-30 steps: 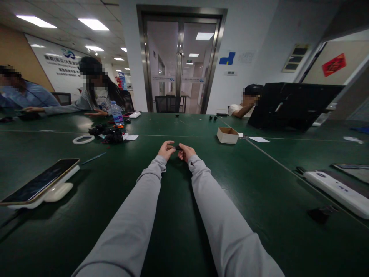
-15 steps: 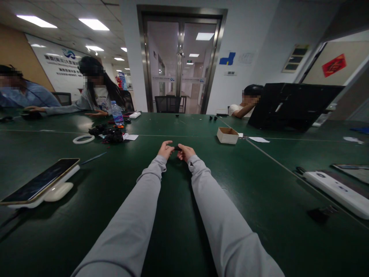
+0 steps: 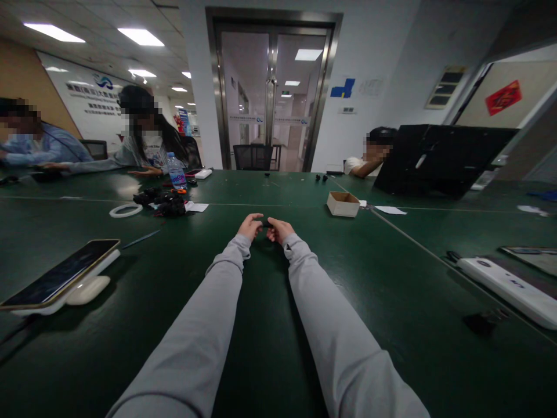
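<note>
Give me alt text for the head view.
A person's right hand holds a small dark object at a green table, the left hand right beside it; both sleeves are grey. A phone is propped at left; an open box stands farther back, to the right.

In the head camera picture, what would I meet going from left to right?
Phone, thin blue stick, bottle, left hand, small dark thing, right hand, open box, big black monitor.
</note>
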`<state>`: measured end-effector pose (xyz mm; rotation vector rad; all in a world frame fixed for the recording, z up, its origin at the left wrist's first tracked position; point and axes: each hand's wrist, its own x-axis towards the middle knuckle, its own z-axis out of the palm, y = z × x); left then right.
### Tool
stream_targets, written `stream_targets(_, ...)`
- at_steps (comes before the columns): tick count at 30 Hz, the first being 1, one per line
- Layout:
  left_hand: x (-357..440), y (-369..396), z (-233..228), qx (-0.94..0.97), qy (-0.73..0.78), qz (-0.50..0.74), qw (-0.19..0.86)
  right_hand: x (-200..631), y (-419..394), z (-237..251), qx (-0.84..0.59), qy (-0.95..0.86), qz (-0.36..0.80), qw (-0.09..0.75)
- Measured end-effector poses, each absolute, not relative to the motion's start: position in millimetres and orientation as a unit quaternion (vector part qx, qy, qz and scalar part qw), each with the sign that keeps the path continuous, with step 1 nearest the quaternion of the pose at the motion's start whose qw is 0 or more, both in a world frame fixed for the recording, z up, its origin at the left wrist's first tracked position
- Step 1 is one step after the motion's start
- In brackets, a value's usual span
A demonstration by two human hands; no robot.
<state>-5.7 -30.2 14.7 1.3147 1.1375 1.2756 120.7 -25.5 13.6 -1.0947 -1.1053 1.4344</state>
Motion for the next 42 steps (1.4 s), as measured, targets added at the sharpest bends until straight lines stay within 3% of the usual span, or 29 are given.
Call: stream_targets(42,-6.0,-29.6,14.8,0.518,0.479,0.527,0.474,120.2,-27.1,15.0,-0.447,-0.462,0.597,0.48)
